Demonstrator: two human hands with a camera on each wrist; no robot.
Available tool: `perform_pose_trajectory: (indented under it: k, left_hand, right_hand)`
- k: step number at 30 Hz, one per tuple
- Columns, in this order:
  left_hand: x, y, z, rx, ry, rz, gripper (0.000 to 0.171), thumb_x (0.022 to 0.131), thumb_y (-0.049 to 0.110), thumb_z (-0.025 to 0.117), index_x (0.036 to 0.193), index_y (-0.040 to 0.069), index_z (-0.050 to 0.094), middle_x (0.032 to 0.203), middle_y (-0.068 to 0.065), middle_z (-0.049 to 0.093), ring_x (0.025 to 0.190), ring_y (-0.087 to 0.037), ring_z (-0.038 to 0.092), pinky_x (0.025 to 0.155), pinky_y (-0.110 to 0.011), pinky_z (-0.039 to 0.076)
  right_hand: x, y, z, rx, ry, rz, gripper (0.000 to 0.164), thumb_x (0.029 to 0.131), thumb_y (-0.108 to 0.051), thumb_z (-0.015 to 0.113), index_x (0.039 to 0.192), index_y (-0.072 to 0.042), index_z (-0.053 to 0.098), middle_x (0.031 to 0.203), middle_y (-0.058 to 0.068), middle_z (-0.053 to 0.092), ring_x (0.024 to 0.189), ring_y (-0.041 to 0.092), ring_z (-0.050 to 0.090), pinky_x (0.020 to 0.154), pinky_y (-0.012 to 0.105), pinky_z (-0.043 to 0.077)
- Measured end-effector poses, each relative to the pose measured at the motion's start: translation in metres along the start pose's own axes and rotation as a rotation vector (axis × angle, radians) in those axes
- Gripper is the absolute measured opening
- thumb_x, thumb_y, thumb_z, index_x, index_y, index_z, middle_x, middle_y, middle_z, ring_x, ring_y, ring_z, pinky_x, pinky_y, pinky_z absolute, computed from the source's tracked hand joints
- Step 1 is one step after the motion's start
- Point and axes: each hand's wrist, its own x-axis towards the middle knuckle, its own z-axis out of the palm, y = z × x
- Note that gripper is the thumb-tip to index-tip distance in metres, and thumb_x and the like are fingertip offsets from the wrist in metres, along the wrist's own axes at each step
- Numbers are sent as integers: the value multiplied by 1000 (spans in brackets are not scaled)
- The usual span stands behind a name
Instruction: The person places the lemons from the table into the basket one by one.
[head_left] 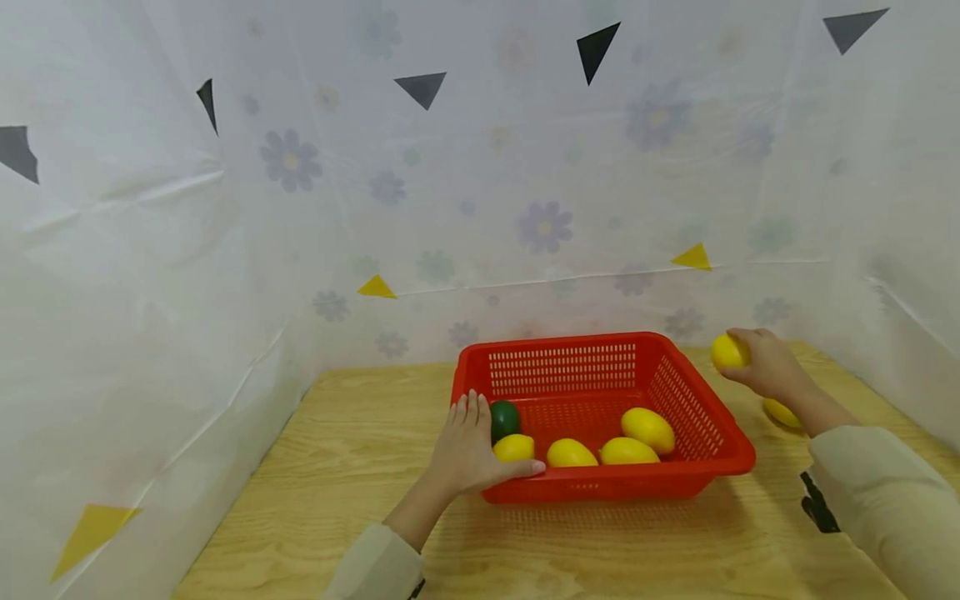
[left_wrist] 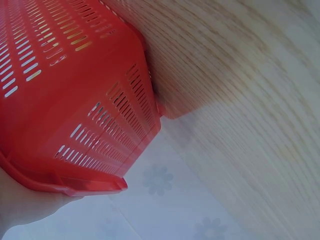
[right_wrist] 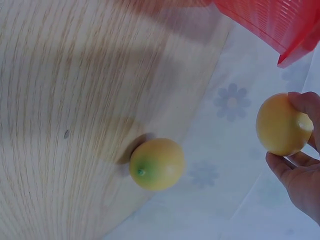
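My right hand point(head_left: 772, 367) pinches a yellow lemon point(head_left: 728, 354) between thumb and fingers, raised to the right of a red plastic basket point(head_left: 600, 485). The right wrist view shows the held lemon point(right_wrist: 281, 125) apart from the basket's rim. Across the basket's front left corner lies my left hand point(head_left: 467, 450), its fingers straight along the left rim and its thumb along the front rim. Inside the basket are several lemons point(head_left: 648, 429) near the front wall and a dark green fruit point(head_left: 505, 419) at the left. Another lemon point(right_wrist: 157, 164), green at its tip, lies on the table.
The wooden table point(head_left: 360, 450) carries the basket near its back edge. White sheeting point(head_left: 465, 208) with flowers and coloured triangles hangs behind and along both sides. The loose lemon lies right of the basket, partly hidden behind my right forearm in the head view.
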Motion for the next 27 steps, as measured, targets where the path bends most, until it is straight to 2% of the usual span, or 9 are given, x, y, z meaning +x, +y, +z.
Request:
perform_pose_trajectory:
  k: [16,27]
  left_hand:
    - [-1,0,0,-16,3,-6,121,67,84,44,147,-2,16,155,-20,10,144,-36,10,117,-48,11]
    - [0,0,0,-10,3,-7,120,67,84,44,147,-1,17,155,-20,11,144,-36,11,117,-48,12]
  right_hand:
    - [7,-20,-13,-25,25,-26,61,77,-9,68,122,23,41,115,46,44,95,54,47,73,58,44]
    - [12,-36,-11,-16,25,-83,60,77,-10,71,121,21,44,112,42,49,90,47,51,68,50,46]
